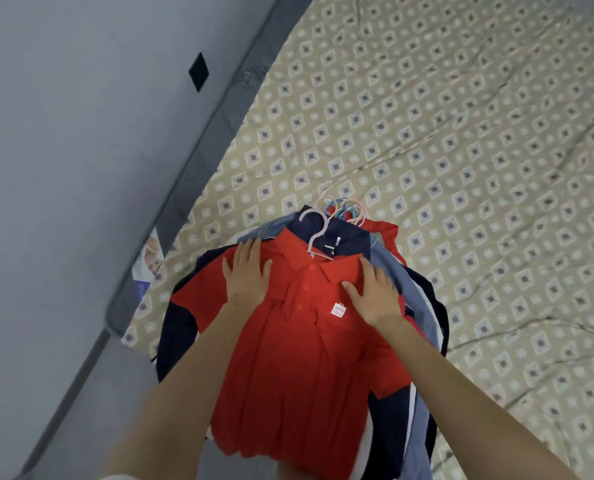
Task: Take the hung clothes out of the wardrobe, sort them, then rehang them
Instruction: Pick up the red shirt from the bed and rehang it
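A red polo shirt (pixel 299 368) with a small white chest label lies on top of a pile of clothes on the bed, still on its pale pink hanger (pixel 314 233). Under it show navy garments (pixel 176 337) and a light blue denim shirt (pixel 397 271). Several more hanger hooks (pixel 349 211) bunch together at the pile's top. My left hand (pixel 247 271) lies flat on the shirt's left shoulder, fingers straight. Flat on the right shoulder, beside the collar, rests my right hand (pixel 375 294).
The bed is covered with a beige sheet (pixel 462 150) with a diamond pattern. A grey mattress edge (pixel 198 147) runs along its left side against a grey wall with a black square patch (pixel 198 71). Some printed paper (pixel 148 268) sticks out at that edge.
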A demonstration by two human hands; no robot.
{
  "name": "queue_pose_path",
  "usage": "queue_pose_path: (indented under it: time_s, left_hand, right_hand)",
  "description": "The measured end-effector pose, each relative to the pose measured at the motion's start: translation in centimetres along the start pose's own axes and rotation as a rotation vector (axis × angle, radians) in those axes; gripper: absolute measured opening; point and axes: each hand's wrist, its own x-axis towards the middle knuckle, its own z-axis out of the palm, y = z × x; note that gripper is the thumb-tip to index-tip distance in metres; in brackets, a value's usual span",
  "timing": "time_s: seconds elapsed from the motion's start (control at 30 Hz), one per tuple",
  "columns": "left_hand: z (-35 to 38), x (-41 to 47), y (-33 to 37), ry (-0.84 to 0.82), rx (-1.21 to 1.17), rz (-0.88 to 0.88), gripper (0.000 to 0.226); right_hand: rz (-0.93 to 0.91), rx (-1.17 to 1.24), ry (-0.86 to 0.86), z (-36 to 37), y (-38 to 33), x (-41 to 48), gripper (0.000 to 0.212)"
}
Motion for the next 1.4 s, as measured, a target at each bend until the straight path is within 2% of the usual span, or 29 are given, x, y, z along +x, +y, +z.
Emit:
queue_pose_path:
  time_s: [0.1, 0.17, 0.23, 0.3, 0.43, 0.53, 0.63, 0.8, 1.07, 1.4]
  left_hand:
    - [0.7, 0.0, -0.9, 0.109, 0.068, 0.063, 0.046]
    - [0.8, 0.4, -1.7, 0.111, 0.157, 0.079, 0.044]
    - [0.4, 0.6, -2.0, 0.046, 0.173, 0.051, 0.043]
    - [-0.2, 0.4, -2.0, -0.005, 0.124, 0.039, 0.040]
    - [-1.7, -1.4, -2.3, 0.069, -0.045, 0.145, 0.028]
    - [-3.6, -3.9, -2.2, 0.171, -0.170, 0.186, 0.039]
    - [-6.1, -6.7, -1.7, 0.213, -0.208, 0.170, 0.046]
    - [-10.5, -13.4, -1.5, 0.318, -0.237, 0.063, 0.023]
    - [-13.0, -29.5, -1.8, 0.632, -0.300, -0.183, 0.016]
    - [-11.8, -49.5, -5.1, 0.860, -0.328, -0.583, 0.023]
  right_hand:
    - [0.008, -0.034, 0.020, 0.3, -0.2, 0.1, 0.074]
    - [0.015, -0.051, 0.026, 0.3, -0.3, 0.3, 0.074]
    - [0.020, -0.047, 0.023, 0.0, -0.6, 0.4, 0.074]
    - [0.022, -0.048, 0.007, -0.2, -0.6, 0.4, 0.075]
    - [0.045, -0.002, -0.062, -1.3, -0.7, -0.5, 0.077]
    - [0.031, 0.010, -0.084, -2.3, -1.1, -1.8, 0.067]
    - [-0.070, 0.015, -0.019, -3.6, -1.8, -4.0, 0.052]
    - [-0.248, 0.031, 0.006, -7.1, -4.1, -8.2, 0.047]
    - [-0.565, -0.093, -0.095, -10.8, -9.6, -15.9, 0.054]
    - [-0.962, -0.224, -0.174, -7.3, -16.2, -30.1, 0.051]
